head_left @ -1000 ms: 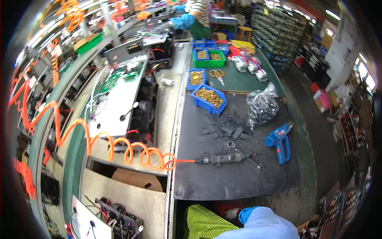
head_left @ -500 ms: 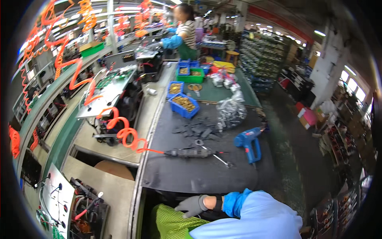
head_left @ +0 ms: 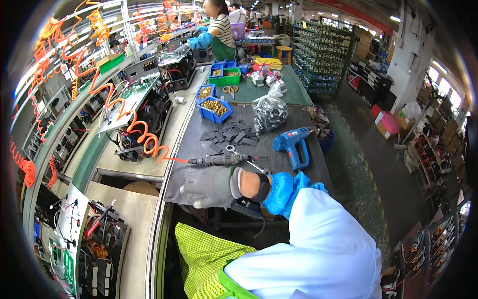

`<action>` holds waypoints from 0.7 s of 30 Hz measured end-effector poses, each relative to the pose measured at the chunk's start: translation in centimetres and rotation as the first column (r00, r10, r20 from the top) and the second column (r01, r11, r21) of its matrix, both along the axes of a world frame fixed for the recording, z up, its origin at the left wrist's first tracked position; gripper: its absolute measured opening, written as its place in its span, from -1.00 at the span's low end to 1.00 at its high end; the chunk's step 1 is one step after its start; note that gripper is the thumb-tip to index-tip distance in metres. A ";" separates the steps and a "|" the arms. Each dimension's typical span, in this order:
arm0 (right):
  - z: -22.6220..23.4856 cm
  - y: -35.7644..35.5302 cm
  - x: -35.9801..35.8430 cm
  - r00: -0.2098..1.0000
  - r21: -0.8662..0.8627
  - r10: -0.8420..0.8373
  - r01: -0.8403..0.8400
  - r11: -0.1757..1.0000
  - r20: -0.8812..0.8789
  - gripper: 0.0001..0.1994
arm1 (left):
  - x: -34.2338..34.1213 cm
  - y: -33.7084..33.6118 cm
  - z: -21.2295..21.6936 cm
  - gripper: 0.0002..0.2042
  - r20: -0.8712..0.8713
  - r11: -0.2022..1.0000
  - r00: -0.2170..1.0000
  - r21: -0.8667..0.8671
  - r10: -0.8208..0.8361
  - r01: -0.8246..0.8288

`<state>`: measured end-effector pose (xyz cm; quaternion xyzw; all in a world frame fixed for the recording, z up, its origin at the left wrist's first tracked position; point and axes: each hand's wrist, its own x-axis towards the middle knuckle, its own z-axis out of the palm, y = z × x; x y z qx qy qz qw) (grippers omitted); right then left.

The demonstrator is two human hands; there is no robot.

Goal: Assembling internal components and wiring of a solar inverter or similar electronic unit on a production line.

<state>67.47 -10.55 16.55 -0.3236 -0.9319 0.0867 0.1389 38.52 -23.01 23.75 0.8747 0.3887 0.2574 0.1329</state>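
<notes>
The counter (head_left: pixel 186 145), dark-matted, lies under the air tool (head_left: pixel 219 159). A clear bag (head_left: pixel 270 113) of dark pieces sits beyond the tool to its right; a blue heat gun (head_left: pixel 293 145) rests nearer on that side. Slim and grey, the tool joins an orange hose (head_left: pixel 176 160) at its left end. The right hand (head_left: pixel 209 188), grey-gloved, is just on its near side, fingers loosely extended; whether the palm grips anything, I cannot tell. A wrench (head_left: pixel 256 165) crosses by the tool; black strips (head_left: pixel 230 133) lie beyond.
</notes>
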 end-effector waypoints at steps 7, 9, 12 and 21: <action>2.1 3.2 3.8 0.969 -0.022 -0.214 0.218 0.976 0.126 -0.51 | 4.9 2.7 -4.6 -0.55 0.062 0.997 0.995 -0.027 -0.077 0.079; 3.5 5.7 7.6 0.931 -0.026 -0.349 0.353 0.935 0.109 -0.51 | 5.3 3.1 -5.5 -0.55 0.072 0.997 0.995 -0.031 -0.069 0.072; 4.0 8.6 12.8 0.755 0.134 -0.654 0.644 0.753 0.042 -0.55 | 5.5 3.8 -6.2 -0.55 0.078 0.998 0.996 -0.030 -0.054 0.057; -3.5 16.1 19.7 0.604 -0.040 -0.676 0.758 0.651 0.422 -0.55 | 5.9 5.0 -7.0 -0.54 0.093 1.000 0.996 -0.020 0.003 -0.001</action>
